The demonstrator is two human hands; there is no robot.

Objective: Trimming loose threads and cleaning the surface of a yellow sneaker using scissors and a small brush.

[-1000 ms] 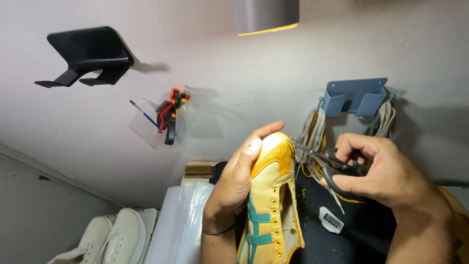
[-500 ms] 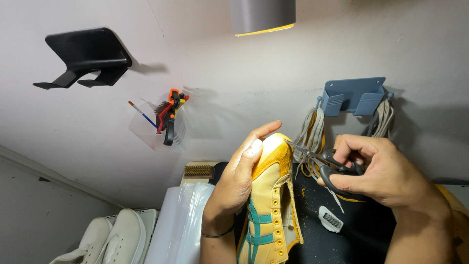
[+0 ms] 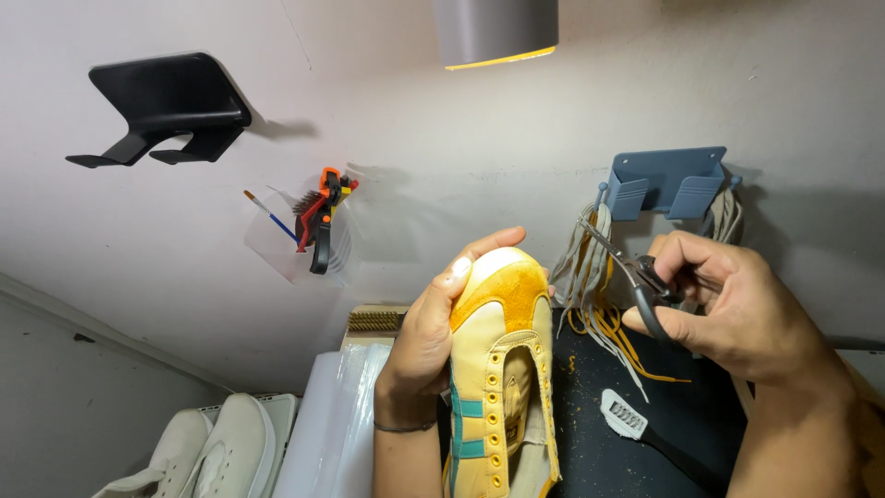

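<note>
suede covers the toe of the yellow sneaker (image 3: 502,360), with canvas sides, teal stripes and empty metal eyelets. we curl our left hand (image 3: 429,337) around its edge, fingers clasping the toe, holding it upright above the black mat (image 3: 590,433). our right hand (image 3: 728,304) is closed around dark-handled scissors (image 3: 636,277), slim blades pointing up-left, just beside the toe. grey and yellow laces (image 3: 595,295) hang from a blue wall hook (image 3: 664,180). a ridged white brush (image 3: 627,415) lies on the mat.
</note>
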